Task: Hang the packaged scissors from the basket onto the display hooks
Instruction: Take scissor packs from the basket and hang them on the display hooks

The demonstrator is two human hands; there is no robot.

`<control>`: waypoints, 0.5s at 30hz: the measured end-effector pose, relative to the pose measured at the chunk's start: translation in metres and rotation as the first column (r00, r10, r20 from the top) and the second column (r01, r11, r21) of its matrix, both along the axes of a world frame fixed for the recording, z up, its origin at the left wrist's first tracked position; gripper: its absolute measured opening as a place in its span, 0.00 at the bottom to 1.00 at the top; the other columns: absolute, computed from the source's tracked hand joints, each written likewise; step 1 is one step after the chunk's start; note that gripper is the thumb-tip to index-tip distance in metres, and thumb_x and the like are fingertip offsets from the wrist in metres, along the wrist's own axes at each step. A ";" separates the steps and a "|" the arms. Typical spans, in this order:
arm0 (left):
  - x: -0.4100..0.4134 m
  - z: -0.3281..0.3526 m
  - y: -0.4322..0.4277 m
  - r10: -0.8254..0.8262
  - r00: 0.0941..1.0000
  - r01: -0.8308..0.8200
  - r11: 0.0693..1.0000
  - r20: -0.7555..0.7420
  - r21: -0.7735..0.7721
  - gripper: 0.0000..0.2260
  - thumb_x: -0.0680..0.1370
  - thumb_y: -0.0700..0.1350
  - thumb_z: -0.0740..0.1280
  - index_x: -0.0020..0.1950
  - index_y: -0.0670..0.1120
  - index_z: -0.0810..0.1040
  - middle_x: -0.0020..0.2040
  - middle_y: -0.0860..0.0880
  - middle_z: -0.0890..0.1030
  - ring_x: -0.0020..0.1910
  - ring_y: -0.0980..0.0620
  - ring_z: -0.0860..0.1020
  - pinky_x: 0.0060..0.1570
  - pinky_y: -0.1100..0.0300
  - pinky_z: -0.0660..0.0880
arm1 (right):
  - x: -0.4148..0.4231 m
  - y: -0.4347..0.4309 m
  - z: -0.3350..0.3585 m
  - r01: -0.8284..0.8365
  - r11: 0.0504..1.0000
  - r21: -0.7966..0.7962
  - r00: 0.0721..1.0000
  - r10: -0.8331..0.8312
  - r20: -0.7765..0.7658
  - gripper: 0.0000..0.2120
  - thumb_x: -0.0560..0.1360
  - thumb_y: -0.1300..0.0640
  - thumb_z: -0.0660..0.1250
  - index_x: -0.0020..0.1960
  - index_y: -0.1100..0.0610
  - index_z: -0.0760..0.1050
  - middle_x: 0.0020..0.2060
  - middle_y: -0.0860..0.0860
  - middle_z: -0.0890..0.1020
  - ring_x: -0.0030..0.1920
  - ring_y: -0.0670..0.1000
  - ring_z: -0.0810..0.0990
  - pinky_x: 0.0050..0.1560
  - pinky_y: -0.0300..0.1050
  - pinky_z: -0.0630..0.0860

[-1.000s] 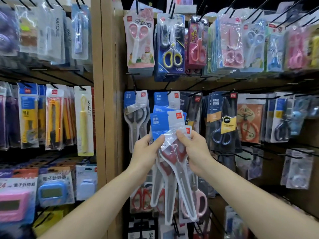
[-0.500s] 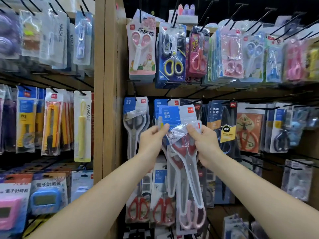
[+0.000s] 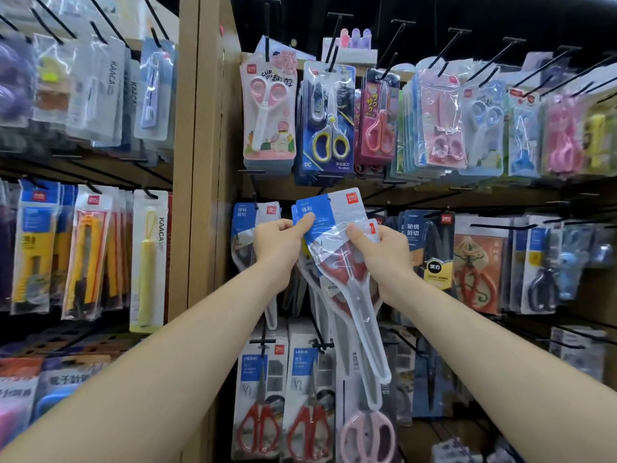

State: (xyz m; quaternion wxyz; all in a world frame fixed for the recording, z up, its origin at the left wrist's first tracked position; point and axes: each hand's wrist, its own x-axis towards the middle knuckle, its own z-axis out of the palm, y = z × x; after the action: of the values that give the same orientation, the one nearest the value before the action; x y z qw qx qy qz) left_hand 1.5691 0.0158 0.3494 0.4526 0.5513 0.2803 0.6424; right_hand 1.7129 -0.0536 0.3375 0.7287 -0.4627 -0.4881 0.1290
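Observation:
I hold a small stack of packaged scissors (image 3: 337,228) with blue-and-white header cards and red handles, raised in front of the middle row of the display. My left hand (image 3: 278,243) pinches the blue left edge of the top card with thumb in front. My right hand (image 3: 384,250) grips the packs' right side, thumb on the clear plastic. The blades point down and to the right. A black display hook (image 3: 255,195) juts out just left of the cards, with similar blue-carded scissors (image 3: 243,225) hanging on it. The basket is out of view.
Rows of packaged scissors hang on black hooks above (image 3: 329,121), to the right (image 3: 430,248) and below (image 3: 260,399). A wooden upright (image 3: 200,162) splits this bay from the left bay, where utility knives (image 3: 86,255) hang. Bare hook ends stick out toward me.
Both hands have lifted the stack of packs upward and slightly right, bringing the header cards closer to the hook row. The view has tilted up a little.

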 end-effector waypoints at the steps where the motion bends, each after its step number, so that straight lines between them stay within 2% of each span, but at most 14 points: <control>1: 0.001 -0.001 0.001 -0.002 1.000 0.002 1.000 -0.001 -0.002 0.20 0.76 0.51 0.77 0.47 0.32 0.82 0.43 0.41 0.87 0.45 0.43 0.86 0.49 0.46 0.82 | 0.001 0.000 -0.001 -0.002 1.000 -0.007 1.000 0.002 -0.001 0.09 0.80 0.56 0.72 0.42 0.58 0.77 0.29 0.47 0.80 0.25 0.38 0.78 0.26 0.32 0.72; 5: 0.002 -0.005 0.003 -0.038 0.999 0.038 0.999 -0.001 -0.003 0.07 0.77 0.44 0.77 0.42 0.44 0.82 0.45 0.45 0.87 0.51 0.45 0.86 0.53 0.49 0.83 | 0.006 0.003 -0.004 -0.033 0.998 -0.044 0.999 0.033 0.002 0.05 0.80 0.58 0.72 0.48 0.59 0.80 0.31 0.47 0.83 0.28 0.39 0.80 0.29 0.34 0.75; 7: 0.001 -0.007 0.004 -0.074 0.997 0.074 0.997 0.001 0.000 0.04 0.78 0.40 0.76 0.47 0.45 0.82 0.48 0.46 0.87 0.51 0.47 0.86 0.49 0.55 0.84 | 0.008 0.003 -0.007 -0.087 0.994 -0.067 0.996 0.086 -0.023 0.04 0.81 0.60 0.70 0.51 0.61 0.80 0.32 0.47 0.85 0.31 0.42 0.83 0.31 0.36 0.77; 10: 0.002 -0.006 0.002 -0.144 0.990 0.144 0.990 0.014 0.008 0.04 0.78 0.38 0.75 0.51 0.45 0.82 0.50 0.46 0.87 0.47 0.51 0.86 0.40 0.61 0.83 | 0.012 0.002 -0.013 -0.196 0.976 -0.096 0.976 0.185 -0.116 0.07 0.81 0.61 0.69 0.57 0.63 0.80 0.46 0.57 0.88 0.41 0.52 0.88 0.37 0.43 0.82; 12: 0.003 -0.005 0.003 -0.156 0.986 0.156 0.988 0.052 -0.008 0.05 0.77 0.41 0.76 0.50 0.45 0.82 0.51 0.45 0.87 0.49 0.50 0.87 0.44 0.58 0.84 | 0.015 0.001 -0.016 -0.264 0.960 -0.088 0.955 0.248 -0.165 0.08 0.82 0.63 0.67 0.59 0.64 0.80 0.47 0.57 0.88 0.43 0.53 0.88 0.37 0.43 0.83; 15: 0.004 -0.003 0.003 -0.136 0.985 0.141 0.989 0.104 -0.043 0.07 0.78 0.48 0.75 0.48 0.45 0.83 0.49 0.46 0.88 0.50 0.50 0.87 0.53 0.52 0.83 | 0.018 -0.001 -0.019 -0.305 0.947 -0.102 0.944 0.287 -0.161 0.09 0.82 0.63 0.66 0.61 0.63 0.79 0.49 0.57 0.88 0.46 0.54 0.88 0.38 0.43 0.83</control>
State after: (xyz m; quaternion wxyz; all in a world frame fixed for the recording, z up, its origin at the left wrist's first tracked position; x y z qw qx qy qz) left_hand 1.5732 0.0192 0.3463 0.5234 0.5248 0.2342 0.6292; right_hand 1.7307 -0.0549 0.3186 0.7038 -0.4185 -0.4890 0.3006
